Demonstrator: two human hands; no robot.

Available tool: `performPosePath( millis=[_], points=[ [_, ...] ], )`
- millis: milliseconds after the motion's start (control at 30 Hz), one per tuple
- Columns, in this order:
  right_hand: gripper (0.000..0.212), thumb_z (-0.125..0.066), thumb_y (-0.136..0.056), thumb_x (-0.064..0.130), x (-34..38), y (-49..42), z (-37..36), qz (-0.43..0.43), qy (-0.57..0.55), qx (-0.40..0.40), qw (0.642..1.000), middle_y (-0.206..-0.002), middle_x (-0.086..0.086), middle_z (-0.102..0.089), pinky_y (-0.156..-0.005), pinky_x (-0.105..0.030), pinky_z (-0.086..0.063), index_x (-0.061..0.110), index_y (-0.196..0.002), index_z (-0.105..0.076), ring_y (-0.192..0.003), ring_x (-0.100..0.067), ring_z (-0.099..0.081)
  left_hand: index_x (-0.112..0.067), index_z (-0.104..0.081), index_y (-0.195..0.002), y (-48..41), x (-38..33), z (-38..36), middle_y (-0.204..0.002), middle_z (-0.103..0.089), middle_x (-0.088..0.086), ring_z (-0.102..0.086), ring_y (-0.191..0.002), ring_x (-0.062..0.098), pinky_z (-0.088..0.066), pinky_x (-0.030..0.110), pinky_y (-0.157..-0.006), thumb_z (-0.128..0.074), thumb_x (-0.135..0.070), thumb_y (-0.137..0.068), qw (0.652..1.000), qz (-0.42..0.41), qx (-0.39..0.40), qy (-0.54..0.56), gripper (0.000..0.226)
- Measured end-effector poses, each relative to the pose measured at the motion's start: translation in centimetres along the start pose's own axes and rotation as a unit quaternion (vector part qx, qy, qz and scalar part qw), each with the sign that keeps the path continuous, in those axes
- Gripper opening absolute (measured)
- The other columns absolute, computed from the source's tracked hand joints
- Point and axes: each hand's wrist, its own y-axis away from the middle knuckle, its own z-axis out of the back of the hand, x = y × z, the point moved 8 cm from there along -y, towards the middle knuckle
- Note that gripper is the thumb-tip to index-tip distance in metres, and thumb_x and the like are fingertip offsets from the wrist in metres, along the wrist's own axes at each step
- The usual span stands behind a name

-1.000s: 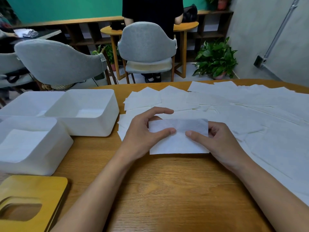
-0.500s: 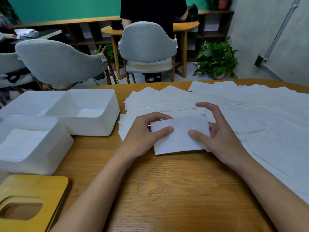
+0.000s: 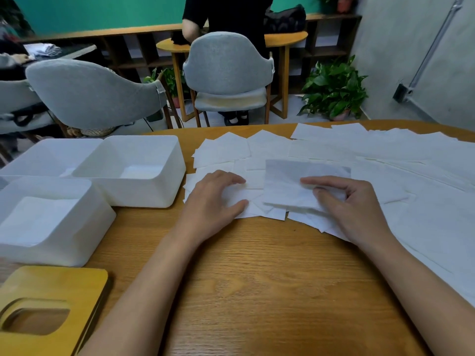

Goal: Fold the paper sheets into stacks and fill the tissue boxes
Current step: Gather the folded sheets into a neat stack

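A folded white paper sheet (image 3: 288,186) is tilted up off the table, and my right hand (image 3: 352,209) pinches its right edge between thumb and fingers. My left hand (image 3: 213,199) rests with lightly bent fingers on a loose pile of folded sheets (image 3: 257,209) at the table's middle. Many unfolded sheets (image 3: 411,176) cover the right half of the wooden table (image 3: 257,291). Three white tissue boxes stand open at the left: the near one (image 3: 84,227) holds a stack of paper, the middle one (image 3: 167,176) shows some paper at its bottom, the far one (image 3: 33,155) is partly hidden.
A yellow wooden box lid (image 3: 51,283) with an oval slot lies at the near left corner. Beyond the table stand grey chairs (image 3: 226,62), a potted plant (image 3: 334,91) and a person in black at a small round table.
My right hand has carried the folded sheet up and to the right, off the bare wood. My left hand let go of it and now rests on the folded pile.
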Motion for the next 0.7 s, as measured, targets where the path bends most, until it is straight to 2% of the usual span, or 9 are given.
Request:
performPosePath(
  millis=[133, 233, 333, 500, 700],
  points=[
    [0.033, -0.065, -0.098, 0.005, -0.4, -0.1, 0.4, 0.000, -0.004, -0.021, 1.000, -0.112, 0.019, -0.077, -0.113, -0.035, -0.046, 0.033, -0.104, -0.082, -0.119, -0.002, -0.064, -0.035, -0.071, -0.118, 0.0, 0.1, -0.4, -0.128, -0.061, -0.019, -0.052, -0.126, 0.002, -0.046, 0.030, -0.104, -0.081, -0.048, -0.086, 1.000, -0.015, 0.017, -0.005, 0.036],
    [0.033, -0.066, -0.098, 0.005, -0.6, -0.2, 0.2, -0.001, -0.004, -0.019, 1.000, -0.113, 0.019, -0.077, -0.115, -0.037, -0.045, 0.033, -0.104, -0.082, -0.120, -0.002, -0.063, -0.033, -0.074, -0.114, 0.0, -0.1, -0.2, -0.123, -0.062, -0.019, -0.055, -0.120, 0.003, -0.051, 0.033, -0.100, -0.080, -0.046, -0.087, 0.999, -0.020, 0.019, -0.017, 0.031],
    [0.033, -0.065, -0.098, 0.005, -0.4, 0.0, 0.0, -0.002, -0.005, -0.014, 1.000, -0.112, 0.021, -0.076, -0.114, -0.034, -0.045, 0.033, -0.105, -0.082, -0.119, 0.001, -0.063, -0.031, -0.077, -0.106, 0.1, -0.4, 0.0, -0.118, -0.065, -0.018, -0.060, -0.112, 0.006, -0.055, 0.039, -0.092, -0.077, -0.037, -0.091, 0.998, -0.029, 0.004, -0.048, 0.017],
    [0.034, -0.063, -0.100, 0.006, -0.4, 0.0, -0.1, -0.009, -0.014, -0.004, 1.000, -0.119, 0.021, -0.074, -0.113, -0.028, -0.044, 0.034, -0.111, -0.081, -0.122, 0.002, -0.060, -0.026, -0.079, -0.102, 0.1, -0.8, 0.2, -0.113, -0.068, -0.015, -0.061, -0.106, 0.009, -0.056, 0.041, -0.085, -0.074, -0.026, -0.091, 0.997, -0.037, -0.020, -0.063, 0.012],
    [0.034, -0.066, -0.098, 0.011, -0.3, 0.0, -0.1, -0.002, -0.004, -0.012, 1.000, -0.125, 0.023, -0.071, -0.115, -0.031, -0.043, 0.037, -0.117, -0.078, -0.126, 0.006, -0.057, -0.021, -0.074, -0.089, 0.5, -2.1, 1.6, -0.094, -0.070, -0.015, -0.065, -0.093, 0.007, -0.056, 0.036, -0.081, -0.067, -0.028, -0.086, 0.997, -0.044, -0.064, 0.022, 0.011]
  ],
)
